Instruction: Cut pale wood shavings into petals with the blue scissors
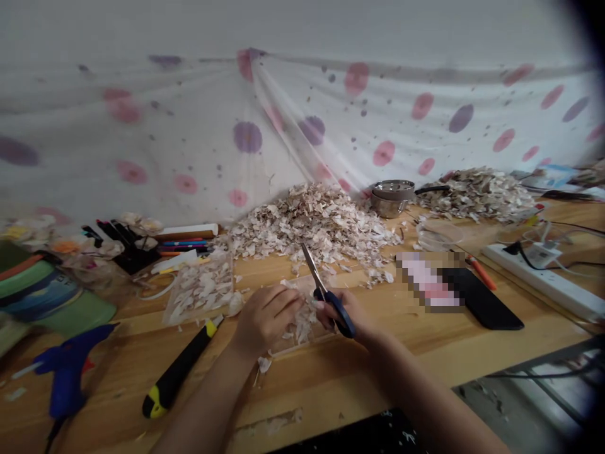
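My right hand [348,310] grips scissors [338,312] by their dark blue handles. The blades point up and away and look nearly closed. Just left of them is my left hand [269,317], its fingers bent and drawn together. Pale flakes show at its fingertips, but what it pinches is unclear. Beneath both hands lies a shallow clear tray [305,345] with pale, petal-like dried flakes [302,329] in it. A second clear tray [201,287] to the left is heaped with similar flakes. Behind the hands rises a big pile of dried flakes [314,217].
A yellow-black utility knife [182,367] and a blue glue gun [70,369] lie at left, near a green pot [51,296]. On the right are a black phone-like slab [486,299], an orange-handled tool [482,273], a power strip [543,280], metal bowls [391,200] and another flake pile [482,194].
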Action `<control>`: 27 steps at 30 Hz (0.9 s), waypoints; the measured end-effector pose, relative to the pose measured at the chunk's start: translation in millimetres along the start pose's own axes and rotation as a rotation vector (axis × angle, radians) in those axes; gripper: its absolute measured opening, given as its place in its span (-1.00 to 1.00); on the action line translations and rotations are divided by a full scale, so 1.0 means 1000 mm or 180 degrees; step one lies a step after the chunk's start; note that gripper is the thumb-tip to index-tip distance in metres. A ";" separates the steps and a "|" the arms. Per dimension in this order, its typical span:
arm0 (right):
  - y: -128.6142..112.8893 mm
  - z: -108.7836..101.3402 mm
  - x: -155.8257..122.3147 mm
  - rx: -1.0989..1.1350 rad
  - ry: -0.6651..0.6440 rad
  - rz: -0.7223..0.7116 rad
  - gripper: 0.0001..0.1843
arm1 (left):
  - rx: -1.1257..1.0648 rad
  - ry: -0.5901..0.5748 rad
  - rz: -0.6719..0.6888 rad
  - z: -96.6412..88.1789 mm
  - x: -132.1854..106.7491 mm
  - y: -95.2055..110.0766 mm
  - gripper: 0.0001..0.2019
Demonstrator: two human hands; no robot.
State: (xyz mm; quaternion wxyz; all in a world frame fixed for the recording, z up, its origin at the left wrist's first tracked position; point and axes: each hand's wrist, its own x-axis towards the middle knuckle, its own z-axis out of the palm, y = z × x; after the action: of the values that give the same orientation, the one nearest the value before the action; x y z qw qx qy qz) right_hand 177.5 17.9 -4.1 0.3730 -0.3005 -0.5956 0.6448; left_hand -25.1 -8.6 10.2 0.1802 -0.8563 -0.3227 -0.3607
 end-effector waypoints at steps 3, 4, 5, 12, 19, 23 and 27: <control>0.001 0.001 0.000 -0.0008 -0.0049 0.0079 -0.54 | 0.0311 0.0098 0.0258 0.004 -0.004 0.002 -0.76; 0.002 0.001 0.000 -0.0019 -0.0049 0.0070 -0.55 | 0.0361 0.0149 0.0262 0.006 -0.004 0.002 -0.76; 0.002 0.001 0.000 -0.0036 -0.0016 0.0050 -0.56 | 0.0381 0.0215 0.0232 0.009 -0.005 0.003 -0.76; 0.000 0.000 0.000 -0.0257 0.0638 -0.0183 -0.66 | -0.0658 0.0325 -0.1494 0.026 0.003 0.018 -0.73; 0.012 -0.001 -0.001 -0.1431 0.1399 -0.1081 -0.88 | -0.2871 0.0216 -0.3452 0.032 0.006 0.039 -0.73; 0.015 0.000 -0.002 -0.1737 0.1245 -0.1260 -0.84 | -0.3356 0.0133 -0.3650 0.036 0.008 0.041 -0.64; 0.014 0.001 -0.003 -0.1609 0.1026 -0.1111 -0.83 | -0.3621 -0.0049 -0.3979 0.035 0.014 0.042 -0.62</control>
State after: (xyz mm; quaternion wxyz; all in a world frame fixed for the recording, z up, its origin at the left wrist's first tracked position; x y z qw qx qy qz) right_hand 176.0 14.7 -18.0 0.4808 -0.3750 -0.7123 0.3476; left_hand 28.7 -14.1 -6.8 -0.5132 -0.4830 -0.5075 -0.4957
